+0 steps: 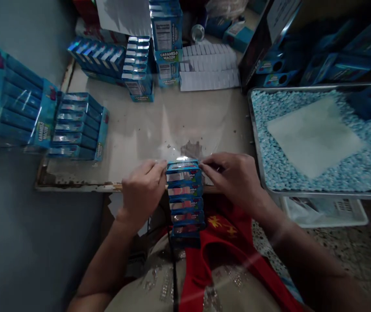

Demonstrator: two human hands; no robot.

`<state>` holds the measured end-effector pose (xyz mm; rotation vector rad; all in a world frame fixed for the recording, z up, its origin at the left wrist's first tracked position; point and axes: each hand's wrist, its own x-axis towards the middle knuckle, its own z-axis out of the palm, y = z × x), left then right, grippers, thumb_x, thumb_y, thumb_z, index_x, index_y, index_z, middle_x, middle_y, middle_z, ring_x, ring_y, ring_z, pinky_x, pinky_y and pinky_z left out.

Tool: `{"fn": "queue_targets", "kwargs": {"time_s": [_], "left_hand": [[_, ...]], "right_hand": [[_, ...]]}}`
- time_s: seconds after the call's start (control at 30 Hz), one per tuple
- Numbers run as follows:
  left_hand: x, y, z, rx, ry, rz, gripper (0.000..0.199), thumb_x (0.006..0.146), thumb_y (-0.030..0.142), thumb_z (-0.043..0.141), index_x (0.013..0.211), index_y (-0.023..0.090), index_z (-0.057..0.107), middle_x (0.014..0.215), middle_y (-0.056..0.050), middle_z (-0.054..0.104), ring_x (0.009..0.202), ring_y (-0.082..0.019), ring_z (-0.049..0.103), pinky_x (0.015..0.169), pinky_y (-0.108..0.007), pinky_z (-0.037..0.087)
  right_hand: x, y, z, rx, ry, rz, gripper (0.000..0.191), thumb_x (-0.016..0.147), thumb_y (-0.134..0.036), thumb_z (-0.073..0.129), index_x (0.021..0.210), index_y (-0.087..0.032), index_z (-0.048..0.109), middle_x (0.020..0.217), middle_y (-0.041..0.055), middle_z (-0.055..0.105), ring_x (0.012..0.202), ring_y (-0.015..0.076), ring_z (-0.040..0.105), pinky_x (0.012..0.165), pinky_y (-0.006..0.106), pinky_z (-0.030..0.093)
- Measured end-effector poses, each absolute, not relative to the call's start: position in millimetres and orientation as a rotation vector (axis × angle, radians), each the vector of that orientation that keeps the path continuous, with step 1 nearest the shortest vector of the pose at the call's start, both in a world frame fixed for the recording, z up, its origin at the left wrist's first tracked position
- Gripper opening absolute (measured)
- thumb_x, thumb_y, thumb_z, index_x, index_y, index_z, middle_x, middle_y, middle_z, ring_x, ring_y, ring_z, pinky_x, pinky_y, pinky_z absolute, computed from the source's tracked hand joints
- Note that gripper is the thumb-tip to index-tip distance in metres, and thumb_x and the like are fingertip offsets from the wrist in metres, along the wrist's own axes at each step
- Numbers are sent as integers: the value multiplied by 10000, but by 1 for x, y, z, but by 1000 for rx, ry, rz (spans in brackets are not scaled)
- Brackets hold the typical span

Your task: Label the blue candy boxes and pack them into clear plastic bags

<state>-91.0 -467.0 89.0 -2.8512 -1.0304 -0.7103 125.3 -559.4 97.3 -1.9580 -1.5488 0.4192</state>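
Observation:
A column of small blue candy boxes [186,203] stands in front of my body at the table's front edge. Clear plastic film [204,149] spreads around its far end. My left hand [143,188] is at the column's upper left corner, fingers pinched together on the film. At the upper right corner my right hand [232,173] pinches the film between thumb and forefinger. The lower end of the column rests near the red apron [227,234].
Packs of blue boxes [78,125] stand at the left and back of the worn table [133,143]. White strips [209,67] lie at the back. A metal tray [257,151] of light blue candies is on the right, above a white bin [362,219].

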Motion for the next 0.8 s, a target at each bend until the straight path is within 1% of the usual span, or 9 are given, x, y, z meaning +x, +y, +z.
{"fn": "queue_targets", "kwargs": {"time_s": [0.1,0.17,0.23,0.33,0.47,0.53,0.6,0.7,0.8], "left_hand": [[-91,-485,79,-2682,-1225,-1031,106,950,221,687,900,206,780,809,-17,765,712,-150,688,651,-265,472],[-88,-490,72,-2597,-1356,-1177,95,927,210,723,846,213,774,777,-3,760,713,-139,691,683,-250,491],[-84,-491,70,-2571,-1457,-1267,98,910,188,735,820,211,768,757,7,749,712,-132,687,699,-243,500],[-82,-489,71,-2620,-1479,-1312,109,891,151,735,804,209,767,752,12,740,712,-129,686,677,-237,494],[-90,-490,65,-2624,-1333,-1363,84,891,155,758,911,231,790,839,9,780,758,-127,717,709,-234,517],[-98,-494,55,-2563,-1272,-1462,141,885,151,769,993,240,792,902,-6,792,784,-135,728,754,-248,546],[-106,-500,40,-2503,-1217,-1533,206,876,135,768,1051,243,781,945,-26,787,809,-149,731,795,-274,567],[-113,-506,17,-2500,-1080,-1519,259,862,121,760,1087,248,740,948,-38,758,838,-165,723,825,-304,565],[-110,-501,0,-2448,-1073,-1551,201,875,163,740,1049,242,676,935,-47,708,871,-183,687,846,-343,540]], "right_hand": [[108,-577,96,-1911,-1472,264,129,950,-245,667,903,-245,788,866,32,809,745,192,747,656,299,494],[99,-583,92,-1902,-1454,130,123,965,-261,664,930,-250,781,870,40,807,760,197,750,671,313,514],[93,-585,88,-1891,-1451,14,134,984,-276,649,934,-246,771,835,39,794,723,190,738,649,317,512],[87,-586,88,-1894,-1451,-80,145,997,-262,635,931,-236,761,793,33,775,670,173,719,614,308,504],[84,-592,87,-1800,-1531,-272,92,967,-189,676,984,-246,746,801,10,779,671,147,715,614,283,523],[86,-596,78,-1666,-1631,-366,153,951,-150,692,1053,-256,731,843,-6,793,696,132,722,636,266,534],[89,-599,64,-1585,-1694,-391,201,942,-144,704,1107,-258,715,893,-4,806,731,133,731,660,266,535],[95,-595,39,-1601,-1657,-315,191,947,-156,695,1111,-254,692,963,19,815,820,155,752,736,288,539],[98,-583,21,-1584,-1594,-243,150,963,-140,650,1055,-258,662,1039,32,812,927,178,757,825,323,532]]}}
